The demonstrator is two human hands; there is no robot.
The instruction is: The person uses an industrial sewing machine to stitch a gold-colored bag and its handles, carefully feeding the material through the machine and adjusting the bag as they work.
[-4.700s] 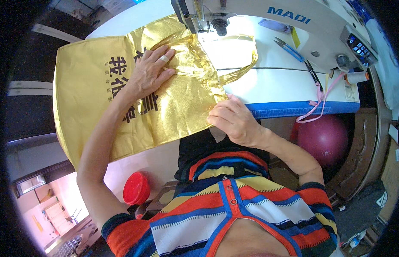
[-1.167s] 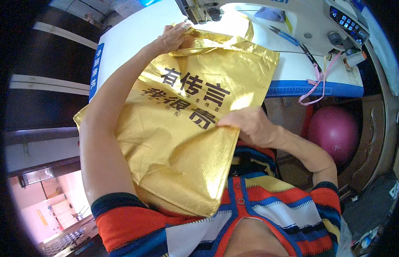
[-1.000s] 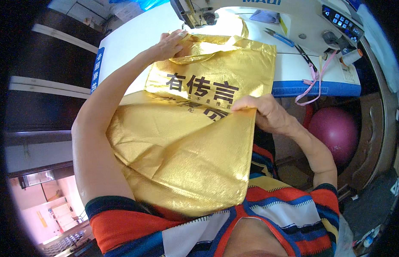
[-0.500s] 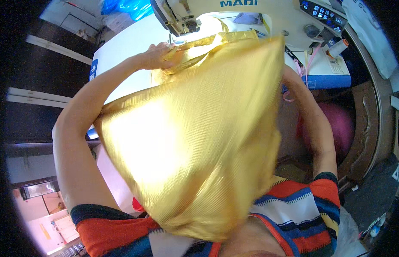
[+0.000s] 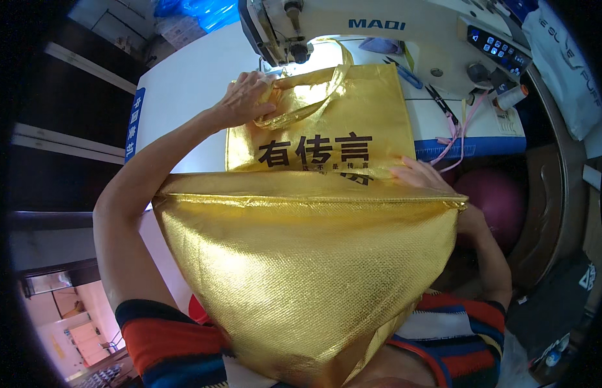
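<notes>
A shiny gold tote bag (image 5: 301,258) with black printing lies on the white sewing table, its large lower section bulging over my lap and chest. My left hand (image 5: 248,97) is closed on the top edge of the bag beside its looped handle (image 5: 314,107), just below the needle end of the sewing machine (image 5: 411,45). At the bag's right side my right hand (image 5: 420,173) lies with fingers stretched out on the gold fabric; its thumb and wrist are partly hidden behind the bag.
Scissors (image 5: 437,97), blue-handled snips (image 5: 404,74), pink ribbon (image 5: 469,123) and a thread cone (image 5: 510,98) lie on the table (image 5: 172,97) under and beside the machine arm. A maroon ball (image 5: 498,200) is underneath, a red bowl (image 5: 196,309) lower left, white plastic bags (image 5: 556,71) at far right.
The bag's lower section swung up in a blur and now hangs toward my body, showing the printing above its fold. My right hand has moved lower; my left stays at the top edge.
</notes>
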